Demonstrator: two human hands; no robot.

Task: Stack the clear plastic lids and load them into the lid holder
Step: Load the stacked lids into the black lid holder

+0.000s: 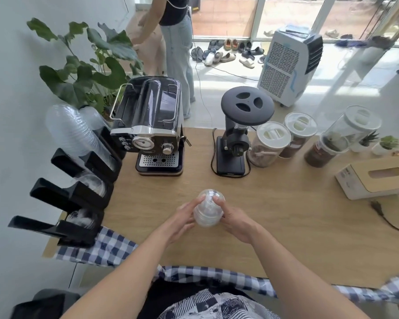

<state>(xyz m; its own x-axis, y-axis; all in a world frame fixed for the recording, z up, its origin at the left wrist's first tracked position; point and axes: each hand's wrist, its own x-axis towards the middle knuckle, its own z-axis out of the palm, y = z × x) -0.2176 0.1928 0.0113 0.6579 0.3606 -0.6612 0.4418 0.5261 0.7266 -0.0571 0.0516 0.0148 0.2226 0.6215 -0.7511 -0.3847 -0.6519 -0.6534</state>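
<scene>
A: Where was the lid stack?
B: Over the wooden surface, cupped between your left hand and right hand, fingers curled round its sides.
A: Which step?
B: Stacking seemed finished (my guess); loading called for carrying it left to the lid holder.

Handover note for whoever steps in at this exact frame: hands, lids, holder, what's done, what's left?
Left hand: holds the stack of clear lids from its left, thumb on the dome.
Right hand: fingers grip the same stack from the right.
Stack: over the wooden table, mid-front, apart from the lid holder at the table's left edge.
Done: lids nested into one stack.
Left: carry it to the holder and load it into a slot.
</scene>
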